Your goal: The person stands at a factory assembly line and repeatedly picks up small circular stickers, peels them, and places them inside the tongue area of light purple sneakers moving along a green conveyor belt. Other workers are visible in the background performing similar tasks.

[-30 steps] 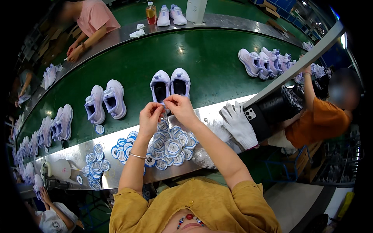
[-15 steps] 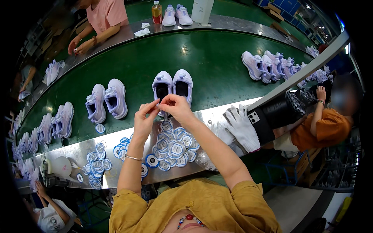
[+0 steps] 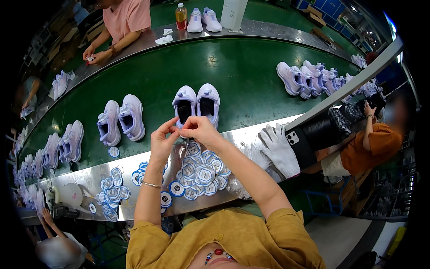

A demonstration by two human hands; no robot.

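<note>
My left hand and my right hand meet fingertip to fingertip, both closed in a pinch. What they pinch is too small to make out; a thin strand seems to hang just below the fingers. Right beyond them stands a pair of pale lilac sneakers, the left shoe and the right shoe, toes pointing away. Beneath my wrists, on the metal ledge, lies a heap of round white tags with blue rims. My forearms partly cover a smaller group of tags beside it.
More sneakers line the green belt to the left and right. White gloves, a phone and clear plastic lie at right, under a slanting metal bar. Another tag pile sits left. Co-workers are around.
My joined hands have come slightly nearer to me, still pinched together. At lower left, a co-worker's head has come into view. The co-worker in pink has shifted a little.
</note>
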